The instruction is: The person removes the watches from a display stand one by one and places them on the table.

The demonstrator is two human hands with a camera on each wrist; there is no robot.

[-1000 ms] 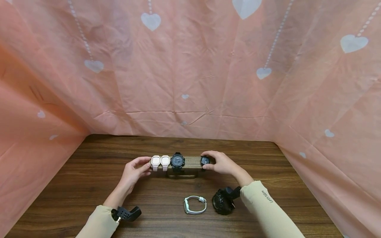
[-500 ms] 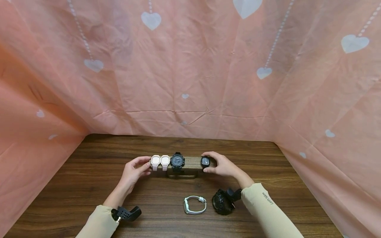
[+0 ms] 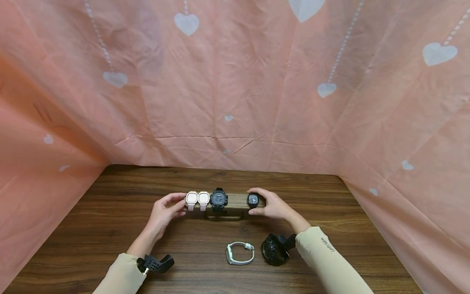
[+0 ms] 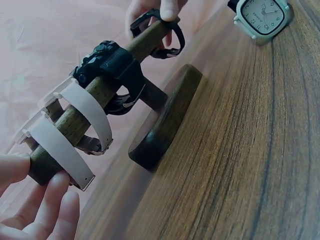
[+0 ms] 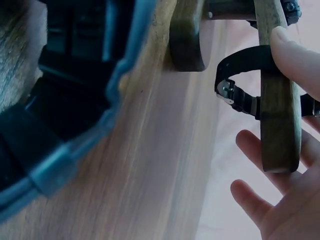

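A wooden T-bar watch stand carries two white watches at its left, a chunky black watch near the middle and a smaller black square-faced watch toward its right end. My left hand pinches the bar's left end between thumb and fingers, beside the white straps. At the other end my right hand holds the small black watch around the bar. Its thumb presses where the strap crosses the wood, while the lower fingers are spread apart.
Nearer the front of the wooden table, a pale-strapped watch lies on its side. Right of it a large black watch sits close to the right sleeve. A pink curtain with white hearts surrounds the table.
My right thumb and fingers have shifted slightly around the small black watch, uncovering more of its face. The left hand and the stand stay in place.
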